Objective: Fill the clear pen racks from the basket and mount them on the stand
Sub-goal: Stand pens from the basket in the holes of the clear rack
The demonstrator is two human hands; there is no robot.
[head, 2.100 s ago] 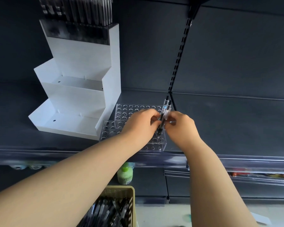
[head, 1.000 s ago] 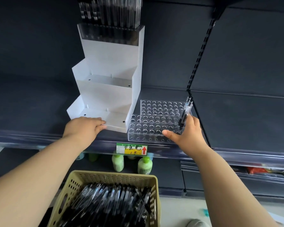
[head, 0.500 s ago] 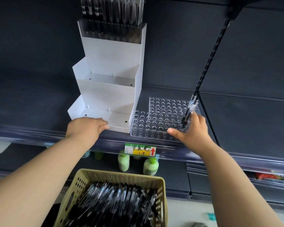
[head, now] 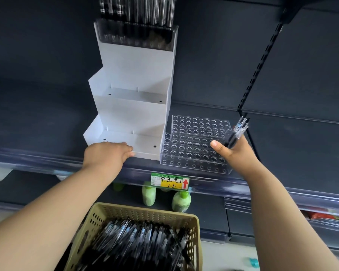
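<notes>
A white stepped stand point(head: 133, 106) sits on the dark shelf; its top tier holds a clear rack filled with black pens point(head: 137, 22), its two lower tiers are bare. My left hand point(head: 106, 155) rests on the front lip of the lowest tier. Two clear pen racks point(head: 192, 149) with rows of holes, no pens in them, lie stacked just right of the stand. My right hand point(head: 235, 153) hovers over their right end, gripping two or so black pens point(head: 238, 132) that point up and back. Below, a tan basket point(head: 145, 214) holds several black pens.
A green and yellow price label point(head: 169, 181) hangs on the shelf's front rail. Pale green bottles point(head: 181, 201) stand on the shelf underneath. A slotted black upright point(head: 260, 61) runs up the back wall right of the racks.
From two seconds ago, my left hand left the pens and moved to the stand's bottom tier. In the last half second both hands barely shifted; the view moved slightly.
</notes>
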